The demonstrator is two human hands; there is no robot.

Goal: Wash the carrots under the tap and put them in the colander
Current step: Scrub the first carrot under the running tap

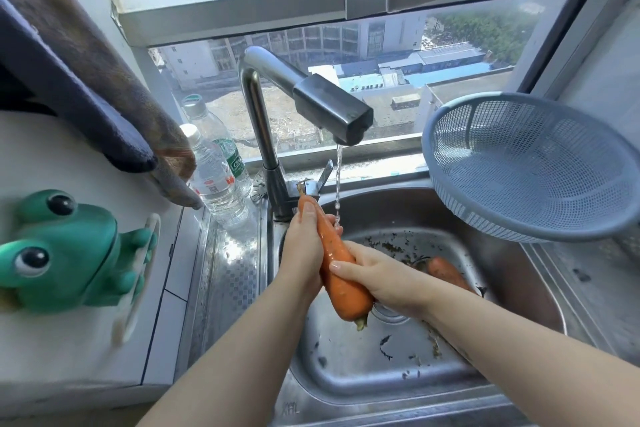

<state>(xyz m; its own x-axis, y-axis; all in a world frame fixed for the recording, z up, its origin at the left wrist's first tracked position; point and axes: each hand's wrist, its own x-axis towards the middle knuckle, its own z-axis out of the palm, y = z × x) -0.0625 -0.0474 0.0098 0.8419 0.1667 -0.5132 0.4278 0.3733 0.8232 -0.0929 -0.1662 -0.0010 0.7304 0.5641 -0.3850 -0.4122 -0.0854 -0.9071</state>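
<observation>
I hold a large orange carrot [337, 267] over the steel sink [381, 374], its thin end up near the tap base. My left hand [303, 250] wraps its upper part from the left, and my right hand [374, 274] grips its middle from the right. A thin stream of water [338, 184] falls from the tap [332, 111] onto the fingers behind the carrot. A second carrot [446, 272] lies in the sink bowl behind my right wrist. The blue-grey plastic colander [530, 166] sits empty on the right of the sink, tilted toward me.
Bits of dirt are scattered on the sink bottom around the drain [388, 314]. Two plastic water bottles [214, 177] stand left of the tap. A green frog holder [65, 250] hangs on the left wall, with towels [90, 80] above it. The window sill runs behind the sink.
</observation>
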